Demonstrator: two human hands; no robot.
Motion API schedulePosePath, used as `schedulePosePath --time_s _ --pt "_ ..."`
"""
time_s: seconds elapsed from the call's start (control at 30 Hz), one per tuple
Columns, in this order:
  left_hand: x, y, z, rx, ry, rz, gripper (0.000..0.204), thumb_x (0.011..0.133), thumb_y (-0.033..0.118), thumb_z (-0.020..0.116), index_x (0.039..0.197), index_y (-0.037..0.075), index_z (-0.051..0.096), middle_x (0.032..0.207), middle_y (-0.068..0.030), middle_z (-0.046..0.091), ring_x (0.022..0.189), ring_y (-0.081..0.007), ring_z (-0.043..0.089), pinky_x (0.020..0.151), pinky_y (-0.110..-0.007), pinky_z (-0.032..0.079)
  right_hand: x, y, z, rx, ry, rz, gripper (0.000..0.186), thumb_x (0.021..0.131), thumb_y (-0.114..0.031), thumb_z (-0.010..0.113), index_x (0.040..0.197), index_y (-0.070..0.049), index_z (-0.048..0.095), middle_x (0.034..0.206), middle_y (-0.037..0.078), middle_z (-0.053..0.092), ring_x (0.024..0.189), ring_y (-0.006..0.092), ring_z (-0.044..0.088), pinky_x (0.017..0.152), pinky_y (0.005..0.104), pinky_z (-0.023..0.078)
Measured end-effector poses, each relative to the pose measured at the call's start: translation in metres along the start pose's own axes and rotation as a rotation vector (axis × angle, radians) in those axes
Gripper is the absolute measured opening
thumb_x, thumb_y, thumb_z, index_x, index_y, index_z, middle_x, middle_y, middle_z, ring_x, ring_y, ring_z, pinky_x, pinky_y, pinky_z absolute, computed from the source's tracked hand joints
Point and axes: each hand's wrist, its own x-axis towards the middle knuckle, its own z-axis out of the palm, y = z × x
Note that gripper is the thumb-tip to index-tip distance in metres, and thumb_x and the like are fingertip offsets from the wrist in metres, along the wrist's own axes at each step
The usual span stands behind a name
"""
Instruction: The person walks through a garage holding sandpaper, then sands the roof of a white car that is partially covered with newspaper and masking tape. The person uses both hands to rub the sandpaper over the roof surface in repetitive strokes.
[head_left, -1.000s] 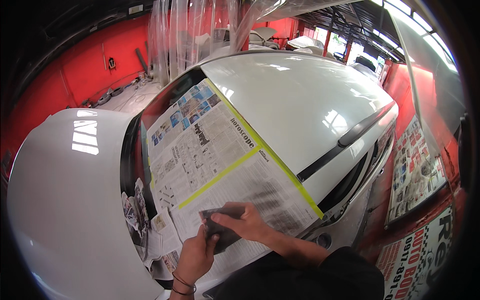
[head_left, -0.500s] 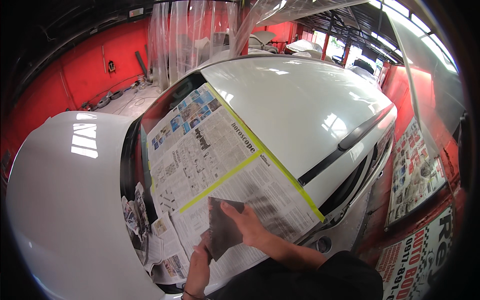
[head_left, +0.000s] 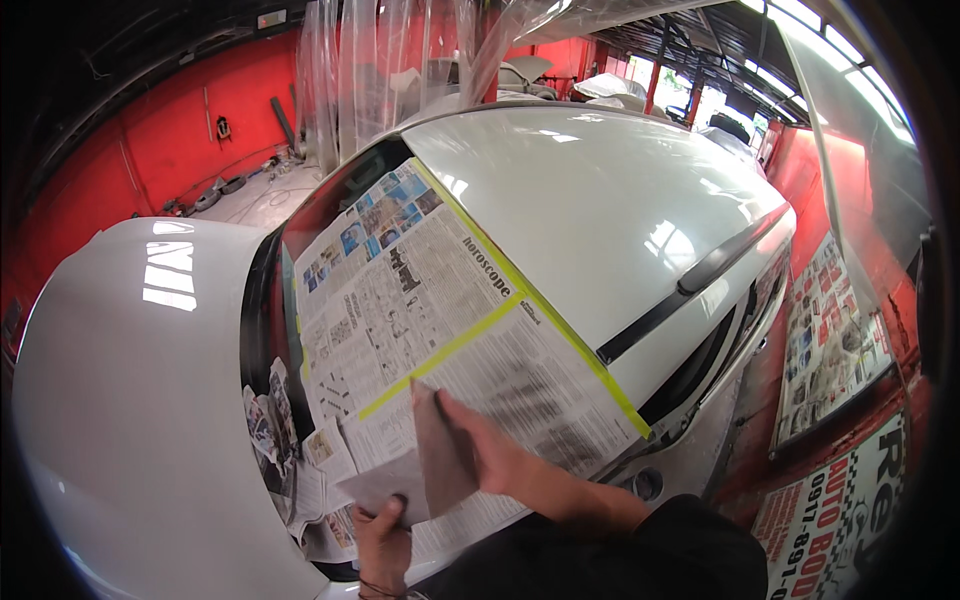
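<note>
A folded sheet of sandpaper (head_left: 445, 462), dark grey-brown and spread into two panels, is held in front of me over the newspaper. My left hand (head_left: 382, 540) pinches its lower left panel, thumb on top. On the right panel, my right hand (head_left: 492, 450) grips the edge with the thumb near the upper corner. Beneath both hands, newspaper sheets (head_left: 400, 300) cover the windshield of a white car. Yellow-green masking tape (head_left: 560, 342) runs along their roof-side edge and across the seam between sheets.
The car's white hood (head_left: 120, 400) lies to the left, its glossy roof (head_left: 580, 190) beyond the paper. Crumpled newspaper (head_left: 268, 425) sits at the windshield base. Clear plastic sheeting (head_left: 345, 90) hangs behind. Printed boards (head_left: 835, 340) stand by the red wall at right.
The sandpaper has opened out from a nearly closed fold into two angled panels. My left hand has shifted slightly left and down with its panel; the right hand stays nearly in place.
</note>
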Motion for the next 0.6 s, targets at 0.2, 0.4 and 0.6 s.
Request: schedulePosePath --time_s 0.2,0.4,0.6 --pt "0.003 0.035 0.023 0.357 0.122 0.241 0.034 0.102 0.013 0.068 0.132 0.001 0.06 0.128 -0.0089 0.067 0.115 -0.0183 0.064 0.101 -0.034 0.05 0.005 -0.025 -0.013 -0.1 -0.023 -0.156 0.044 0.098 -0.017 0.072 0.139 -0.006 0.059 0.126 0.006 0.067 0.116 0.0178 0.065 0.101 0.0375 0.055" --pt "0.019 0.029 0.083 0.846 -0.121 0.6 0.036 0.103 0.005 0.06 0.137 -0.007 0.059 0.129 -0.0162 0.069 0.116 -0.0214 0.065 0.101 -0.033 0.049 -0.002 -0.018 -0.005 -0.133 0.121 -0.443 0.036 0.096 -0.011 0.074 0.131 -0.006 0.065 0.119 0.003 0.071 0.108 0.0143 0.069 0.092 0.0343 0.058" --pt "0.022 0.024 0.097 1.061 -0.312 0.663 0.04 0.098 -0.004 0.06 0.139 -0.005 0.06 0.108 -0.0225 0.075 0.088 -0.0184 0.074 0.078 -0.029 0.056 -0.019 -0.026 -0.002 -0.17 0.207 -0.57 0.03 0.095 -0.007 0.074 0.125 -0.008 0.071 0.113 0.002 0.073 0.103 0.0137 0.07 0.091 0.0338 0.058"
